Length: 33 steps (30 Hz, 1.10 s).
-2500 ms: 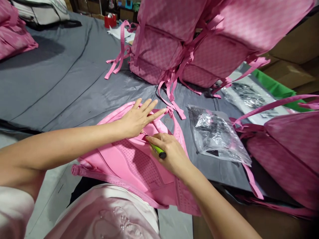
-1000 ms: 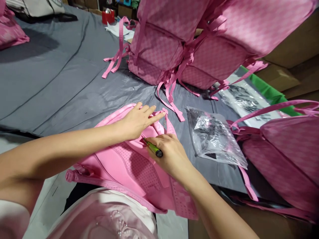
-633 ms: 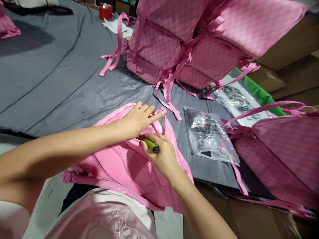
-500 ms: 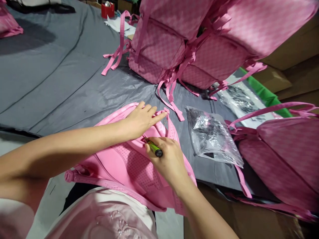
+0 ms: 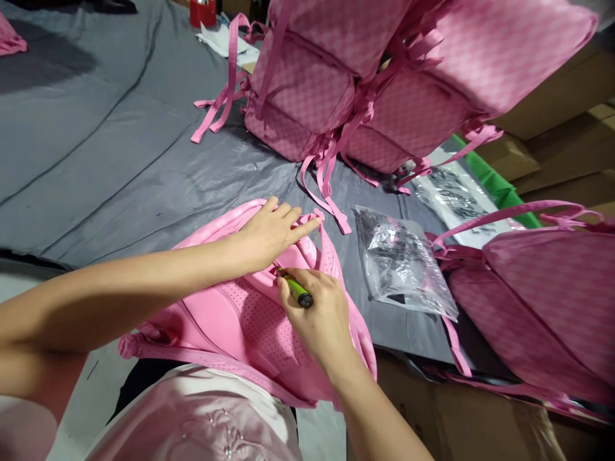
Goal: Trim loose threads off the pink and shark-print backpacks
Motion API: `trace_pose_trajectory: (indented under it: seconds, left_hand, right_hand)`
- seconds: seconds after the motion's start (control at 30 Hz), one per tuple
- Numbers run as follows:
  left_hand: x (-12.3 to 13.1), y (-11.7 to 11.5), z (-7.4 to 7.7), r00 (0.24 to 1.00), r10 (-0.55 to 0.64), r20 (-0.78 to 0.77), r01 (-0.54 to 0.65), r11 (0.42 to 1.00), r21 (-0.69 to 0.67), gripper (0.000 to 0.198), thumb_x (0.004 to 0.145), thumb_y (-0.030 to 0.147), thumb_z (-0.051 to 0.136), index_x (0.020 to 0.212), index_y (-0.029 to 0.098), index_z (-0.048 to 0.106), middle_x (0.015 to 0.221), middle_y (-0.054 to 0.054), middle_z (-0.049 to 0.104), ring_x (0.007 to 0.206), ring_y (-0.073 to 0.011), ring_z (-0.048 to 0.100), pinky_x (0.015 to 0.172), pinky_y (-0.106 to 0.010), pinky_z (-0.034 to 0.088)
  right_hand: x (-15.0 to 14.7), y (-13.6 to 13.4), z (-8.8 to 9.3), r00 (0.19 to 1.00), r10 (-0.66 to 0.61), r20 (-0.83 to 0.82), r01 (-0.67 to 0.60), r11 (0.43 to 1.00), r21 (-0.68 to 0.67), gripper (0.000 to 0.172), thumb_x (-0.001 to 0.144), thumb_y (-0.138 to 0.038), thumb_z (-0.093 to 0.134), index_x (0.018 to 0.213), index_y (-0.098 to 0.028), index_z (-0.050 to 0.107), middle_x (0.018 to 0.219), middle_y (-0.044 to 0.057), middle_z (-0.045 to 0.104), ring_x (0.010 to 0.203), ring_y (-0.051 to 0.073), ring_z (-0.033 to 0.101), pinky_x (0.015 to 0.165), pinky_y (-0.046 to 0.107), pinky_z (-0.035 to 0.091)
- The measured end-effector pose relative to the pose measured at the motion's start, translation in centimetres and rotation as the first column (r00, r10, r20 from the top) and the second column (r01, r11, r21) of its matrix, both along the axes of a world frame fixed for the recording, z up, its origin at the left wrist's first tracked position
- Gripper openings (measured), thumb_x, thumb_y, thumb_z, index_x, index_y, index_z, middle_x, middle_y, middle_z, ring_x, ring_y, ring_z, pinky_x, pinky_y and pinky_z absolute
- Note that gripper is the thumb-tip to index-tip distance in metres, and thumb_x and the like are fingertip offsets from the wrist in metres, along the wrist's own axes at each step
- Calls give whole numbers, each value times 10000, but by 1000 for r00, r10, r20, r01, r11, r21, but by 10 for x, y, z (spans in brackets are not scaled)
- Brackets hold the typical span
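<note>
A light pink backpack [image 5: 230, 314] lies back-side up at the near edge of the grey-covered table [image 5: 120, 147]. My left hand [image 5: 269, 232] rests flat on its upper part, fingers stretched toward the top handle. Just below it, my right hand [image 5: 319, 314] is closed around a slim green tool with a black end [image 5: 295, 289], whose tip points into the seam under my left hand. The tip itself is hidden.
Two checkered pink backpacks [image 5: 365, 83] stand stacked at the back, straps trailing forward. Another pink bag [image 5: 542, 294] lies at the right. A clear plastic bag of dark parts [image 5: 401, 262] sits between them. A red object [image 5: 202, 11] and papers lie far back.
My view has drifted slightly. My left fingers have curled a little closer together on the backpack, and my right hand has shifted a bit left and down with the green tool.
</note>
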State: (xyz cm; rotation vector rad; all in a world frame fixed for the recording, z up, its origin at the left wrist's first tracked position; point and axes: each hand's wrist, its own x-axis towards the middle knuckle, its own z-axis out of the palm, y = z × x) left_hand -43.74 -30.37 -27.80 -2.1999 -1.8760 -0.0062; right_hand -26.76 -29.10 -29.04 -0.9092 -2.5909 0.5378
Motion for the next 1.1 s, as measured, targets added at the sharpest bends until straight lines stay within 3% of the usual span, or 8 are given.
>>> trace_pose_trajectory:
  seconds: [0.17,0.3,0.47,0.6,0.8,1.1]
  left_hand:
    - [-1,-1,1,1000,9,8,-9,1000,-20,728,911,178,546,1570,179,237,1378,-157,553,1179,-296,532,968,-412,350]
    - [-2,-1,1,1000,2,18,-1,1000,-30,706,923,160,515,1571,181,235,1420,-165,527,1214,-292,518,989,-412,339]
    - [-4,1,-4,1000,-1,15,1,1000,2,722,915,222,549,1567,175,244,1364,-165,558,1159,-304,538,960,-418,353]
    - [-5,2,-6,1000,-7,19,7,1000,20,742,900,218,567,1566,173,242,1374,-166,550,1167,-303,529,966,-419,344]
    - [-6,2,-7,999,-20,32,19,999,30,707,907,199,538,1559,167,266,1341,-165,566,1138,-308,538,930,-418,350]
    - [-6,1,-10,999,-8,46,5,999,49,647,938,187,477,1555,195,281,1343,-157,566,1140,-294,535,944,-420,345]
  right_hand:
    - [1,-5,-7,988,-33,-153,22,997,-72,166,898,-259,590,977,-201,724,938,65,773,877,238,699,846,393,500]
    - [0,-7,-11,991,-88,-97,88,996,-10,169,901,-277,588,962,-208,730,913,72,769,844,250,694,826,414,497]
    - [-4,-7,-15,977,-65,-204,55,997,-55,168,901,-283,583,972,-220,721,935,63,776,875,242,708,844,405,503]
    - [-5,-7,-11,989,-108,-98,106,994,-20,161,893,-279,590,939,-216,731,910,72,771,849,257,696,830,429,495]
    - [-2,-2,-11,987,-57,-151,40,993,-114,165,877,-252,616,993,-228,731,960,50,781,895,242,705,870,427,491]
    - [12,10,-3,997,0,-82,-16,980,-198,192,868,-229,619,1034,-230,716,989,40,774,920,237,712,864,404,501]
